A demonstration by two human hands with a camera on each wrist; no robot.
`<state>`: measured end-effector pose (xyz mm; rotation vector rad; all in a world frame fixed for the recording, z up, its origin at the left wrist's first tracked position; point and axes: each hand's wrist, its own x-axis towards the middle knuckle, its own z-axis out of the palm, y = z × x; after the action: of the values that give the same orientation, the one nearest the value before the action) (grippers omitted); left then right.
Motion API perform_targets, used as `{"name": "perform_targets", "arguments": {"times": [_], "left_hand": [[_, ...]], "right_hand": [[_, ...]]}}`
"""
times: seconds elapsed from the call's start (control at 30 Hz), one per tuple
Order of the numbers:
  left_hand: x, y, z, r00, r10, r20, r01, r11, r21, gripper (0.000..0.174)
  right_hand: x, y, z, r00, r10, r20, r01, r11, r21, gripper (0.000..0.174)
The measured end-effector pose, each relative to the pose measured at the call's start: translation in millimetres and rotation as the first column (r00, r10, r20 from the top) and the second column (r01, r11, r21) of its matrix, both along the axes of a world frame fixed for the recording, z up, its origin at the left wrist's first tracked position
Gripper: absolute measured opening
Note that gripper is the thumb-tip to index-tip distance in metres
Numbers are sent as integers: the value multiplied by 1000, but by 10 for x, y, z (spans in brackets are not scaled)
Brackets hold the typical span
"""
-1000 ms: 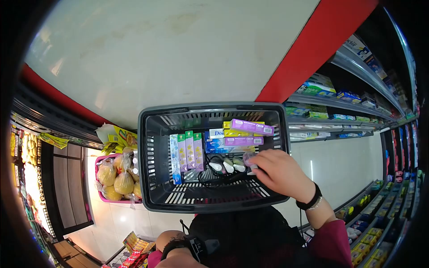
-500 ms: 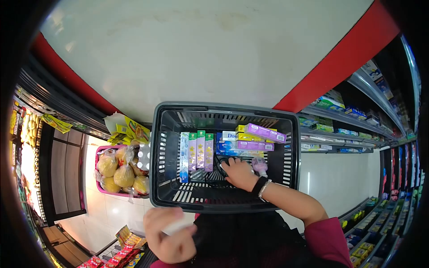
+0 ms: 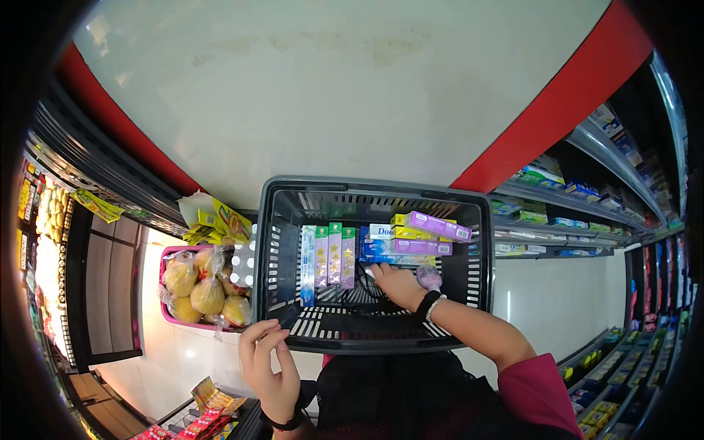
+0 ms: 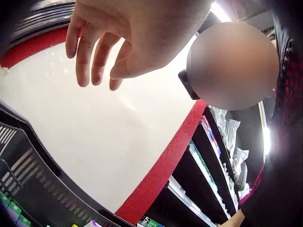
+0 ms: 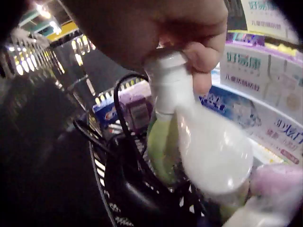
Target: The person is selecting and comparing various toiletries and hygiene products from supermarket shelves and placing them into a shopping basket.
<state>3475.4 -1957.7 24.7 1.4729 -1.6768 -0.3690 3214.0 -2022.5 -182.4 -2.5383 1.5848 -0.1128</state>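
Observation:
Inside the dark basket (image 3: pixel 381 341), the right hand (image 3: pixel 400 287) reaches down to the middle. The right wrist view shows that hand (image 5: pixel 165 28) pinching the white neck of a bottle (image 5: pixel 173 87) with a greenish body; a white rounded part (image 5: pixel 215 151) lies against it. A pink-purple bottle (image 3: pixel 429 279) is right of the hand. Purple-green boxes (image 3: pixel 335 257) stand in a row at the left, and purple (image 3: pixel 440 226) and blue boxes lie behind the hand. Near the basket's front left corner, the left hand (image 3: pixel 271 370) hangs empty, its fingers loosely bent.
Left of the basket is a pink crate (image 3: pixel 167 293) of bagged yellow fruit (image 3: pixel 207 295). Shelves (image 3: pixel 557 249) with packaged goods line the right. Beyond the basket is a pale surface (image 3: pixel 315 95) with red edges. Black cables (image 5: pixel 120 109) lie inside the basket.
The right hand has moved left from the pink-purple bottle to the middle of the basket, now covering the white-topped bottles. The left hand has come up beside the basket's near rim, its fingers more spread.

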Motion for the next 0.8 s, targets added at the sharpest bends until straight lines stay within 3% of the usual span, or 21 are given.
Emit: {"name": "perform_targets", "arguments": {"times": [0.23, 0.3, 0.4, 0.5, 0.53, 0.63, 0.7, 0.8], "left_hand": [[-156, -129, 25, 994, -104, -18, 104, 994, 37, 17], [-232, -197, 6, 987, -158, -33, 160, 986, 46, 18], [-439, -304, 29, 961, -259, -103, 268, 958, 97, 23], [-646, -424, -66, 722, -492, -487, 634, 752, 179, 47], [-722, -459, -77, 653, -570, -500, 735, 635, 236, 62], [-1093, -432, -59, 370, -653, -661, 928, 223, 300, 69], [-1273, -400, -39, 317, -762, -565, 877, 8, 481, 54], [-1505, -279, -130, 367, -716, -594, 835, -28, 549, 47]], "right_hand": [[-240, -88, 1223, 974, -145, 177, 114, 978, 172, 30], [-400, -37, 1625, 956, -71, 285, 22, 985, 171, 31], [-565, 168, 2141, 904, -119, 410, -27, 943, 332, 31], [-692, 391, 2444, 858, -66, 509, -145, 920, 365, 35], [-718, 466, 2510, 846, -88, 527, -160, 899, 407, 36], [-839, 613, 2561, 741, -139, 657, -321, 786, 528, 37], [-937, 743, 2446, 700, -166, 695, -334, 783, 524, 37], [-1196, 955, 2311, 643, -253, 723, -305, 781, 544, 37]]}}
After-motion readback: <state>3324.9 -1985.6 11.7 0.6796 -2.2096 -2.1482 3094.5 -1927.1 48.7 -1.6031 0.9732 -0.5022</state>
